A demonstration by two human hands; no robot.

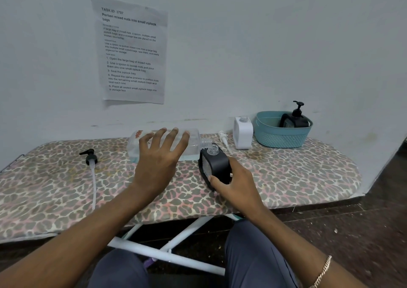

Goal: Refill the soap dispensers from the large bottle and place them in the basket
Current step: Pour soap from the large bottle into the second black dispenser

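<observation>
The large clear bottle (193, 143) is tipped on its side over the leopard-print board (297, 173), its open neck against the mouth of a black dispenser (217, 163). My left hand (160, 155) rests on the bottle with fingers spread across its body. My right hand (235, 183) grips the black dispenser, which has no pump and leans toward the bottle. A black pump with a long tube (91, 164) lies on the left of the board. A white dispenser (243, 132) stands uncapped beside its white pump (223, 139). The teal basket (284, 138) holds another black dispenser (295, 119).
The board stands against a pale wall with a printed sheet (132, 49) taped to it. White metal legs (167, 254) run beneath the board, near my knees. Dark floor (363, 232) lies to the right, beyond the board's rounded end.
</observation>
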